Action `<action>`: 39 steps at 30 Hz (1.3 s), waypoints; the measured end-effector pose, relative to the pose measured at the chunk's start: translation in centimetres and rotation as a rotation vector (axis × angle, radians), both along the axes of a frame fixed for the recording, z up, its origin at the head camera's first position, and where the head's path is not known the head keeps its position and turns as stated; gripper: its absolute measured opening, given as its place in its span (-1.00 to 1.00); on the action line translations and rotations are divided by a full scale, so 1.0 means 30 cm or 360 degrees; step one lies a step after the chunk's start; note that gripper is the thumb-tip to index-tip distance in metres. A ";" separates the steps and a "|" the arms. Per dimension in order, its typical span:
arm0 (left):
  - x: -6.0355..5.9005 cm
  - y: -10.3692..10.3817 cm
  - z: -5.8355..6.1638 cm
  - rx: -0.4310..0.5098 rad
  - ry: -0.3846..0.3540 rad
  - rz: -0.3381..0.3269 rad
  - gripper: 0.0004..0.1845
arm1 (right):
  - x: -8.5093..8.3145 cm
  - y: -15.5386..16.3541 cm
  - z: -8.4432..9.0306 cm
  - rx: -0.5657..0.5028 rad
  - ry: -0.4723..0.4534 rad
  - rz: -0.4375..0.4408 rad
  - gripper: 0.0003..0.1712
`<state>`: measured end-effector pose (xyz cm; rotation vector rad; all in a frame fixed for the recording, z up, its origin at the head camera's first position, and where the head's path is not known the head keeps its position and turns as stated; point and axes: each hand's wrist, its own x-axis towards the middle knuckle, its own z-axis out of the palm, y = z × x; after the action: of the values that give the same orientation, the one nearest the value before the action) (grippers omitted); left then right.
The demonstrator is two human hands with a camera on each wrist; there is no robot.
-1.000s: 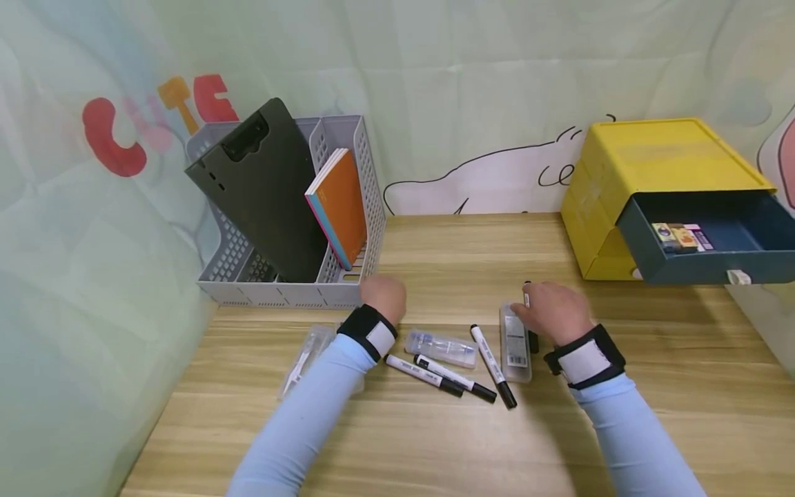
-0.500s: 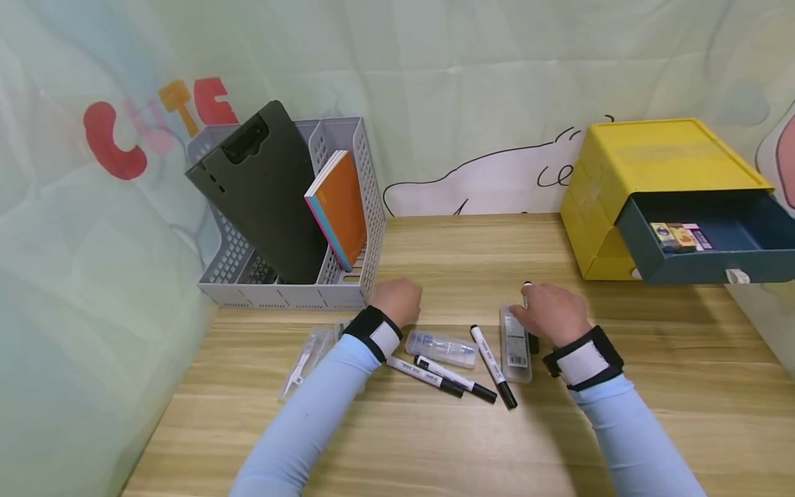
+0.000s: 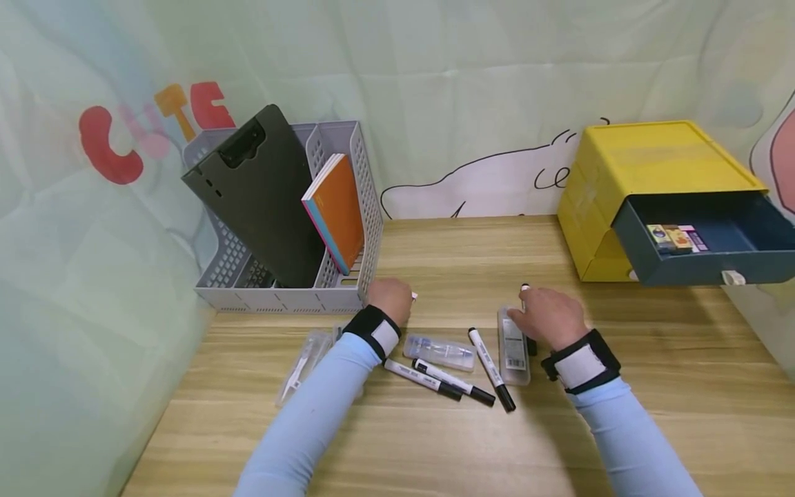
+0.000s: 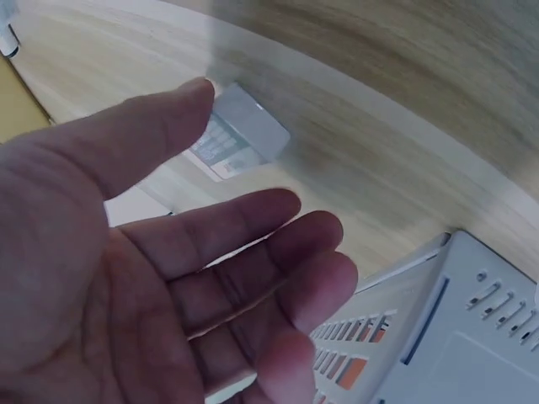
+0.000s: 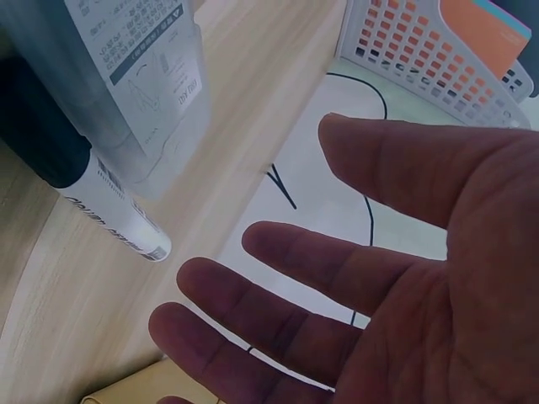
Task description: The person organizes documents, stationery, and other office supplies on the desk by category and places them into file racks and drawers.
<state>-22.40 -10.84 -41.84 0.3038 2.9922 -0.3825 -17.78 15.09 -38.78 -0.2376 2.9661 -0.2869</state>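
My left hand (image 3: 390,301) is just right of the grey rack's front corner, thumb and fingers spread apart in the left wrist view. Beyond its thumb tip lies a small pale block with a clear end (image 4: 244,130); whether they touch, I cannot tell. Its white edge (image 3: 414,296) peeks past the hand in the head view. My right hand (image 3: 551,316) hovers over a black-and-white marker (image 5: 109,202) beside a clear plastic case with a label (image 3: 514,348). The right fingers are loosely extended and hold nothing. Three more markers (image 3: 491,367) lie between the hands.
Clear cases (image 3: 439,352) lie near the markers and under the left forearm. The grey rack (image 3: 279,299) holds a black clipboard (image 3: 261,200) and an orange notebook (image 3: 338,214). At right, a yellow cabinet (image 3: 671,155) has its blue drawer (image 3: 695,268) pulled out with small boxes inside.
My left hand has shifted slightly right, and a white edge now shows past its fingers. The right hand has stayed nearly still over the marker.
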 end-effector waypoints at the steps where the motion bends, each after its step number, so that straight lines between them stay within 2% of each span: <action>1: 0.000 0.001 0.000 -0.0001 -0.0006 0.0002 -0.70 | 0.000 0.000 -0.001 -0.0003 -0.0005 0.0003 -0.46; 11: 0.010 0.004 -0.001 0.0028 0.0018 0.0003 -0.77 | -0.004 0.000 -0.013 -0.0012 -0.0031 0.0002 -0.46; 15: 0.006 0.003 0.002 0.0061 0.0030 -0.0017 -0.86 | -0.003 -0.003 -0.017 -0.0010 -0.0048 0.0005 -0.46; 20: 0.002 0.015 0.014 0.0089 0.0045 -0.0098 -0.87 | -0.003 -0.009 -0.018 -0.0010 -0.0061 0.0014 -0.45; 27: 0.011 0.065 0.037 0.0137 0.0139 -0.0254 -0.91 | -0.006 -0.024 -0.014 -0.0018 -0.0065 0.0015 -0.46; 30: 0.019 0.094 0.050 0.0158 0.0105 -0.0289 -0.93 | -0.007 -0.033 -0.017 -0.0025 -0.0038 0.0036 -0.48; 39: 0.046 0.166 0.083 0.0194 0.0041 -0.0430 -0.90 | -0.003 -0.071 -0.032 -0.0055 0.0169 0.0137 -0.41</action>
<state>-21.00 -5.86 -39.35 0.7243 3.0104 -0.2278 -17.87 12.96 -39.74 -0.3956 3.0467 -0.3249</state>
